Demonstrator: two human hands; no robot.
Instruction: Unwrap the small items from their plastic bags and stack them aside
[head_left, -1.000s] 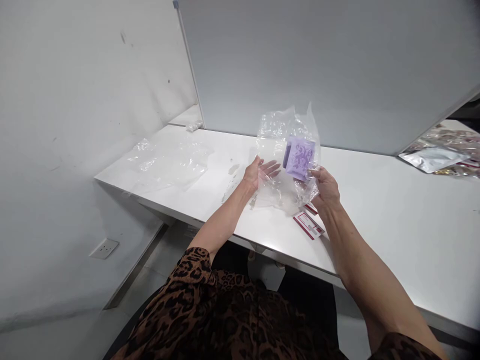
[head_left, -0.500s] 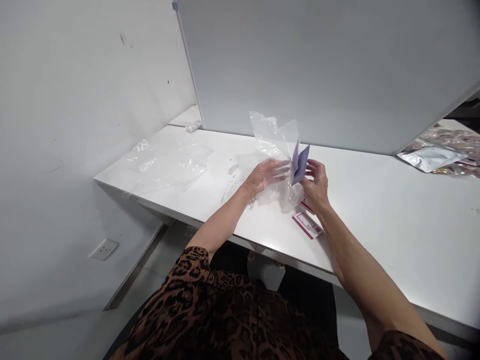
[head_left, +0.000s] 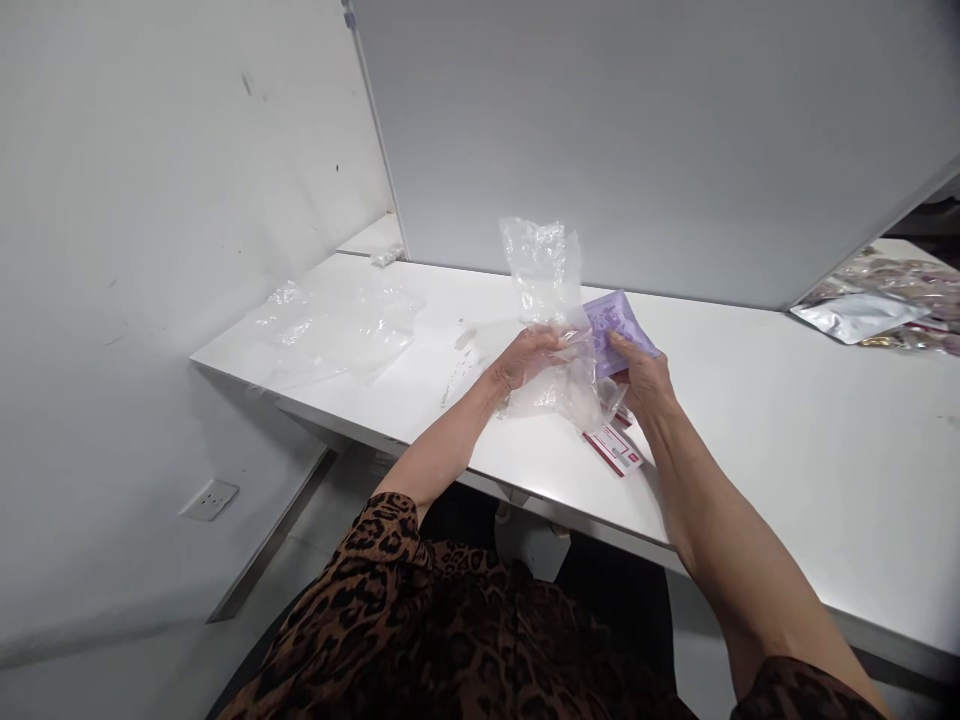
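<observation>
Crumpled clear plastic bag (head_left: 546, 275) stands up around my left hand (head_left: 529, 357), whose fingers are closed on it. To its right, my right hand (head_left: 646, 372) pinches a flat purple packet (head_left: 616, 325) with a darker pattern, thumb on the face toward me. The packet's left edge meets the bag's film; whether it is inside the mouth I cannot tell. Below the hands, a white card with a red border (head_left: 613, 450) lies on the white table (head_left: 757, 450). A second red-edged card is mostly covered by the bag and my right hand.
Clear plastic sheeting (head_left: 337, 325) spreads over the table's left end. A small crumpled wrapper (head_left: 387, 256) sits by the back corner. A grey panel (head_left: 637, 140) rises along the back edge. At far right lie a silver pouch (head_left: 859, 315) and several shiny packages (head_left: 911, 285).
The purple packet, edge-on and folded before, has turned its patterned face toward me. My left fingers, spread inside the film earlier, have closed on the bag.
</observation>
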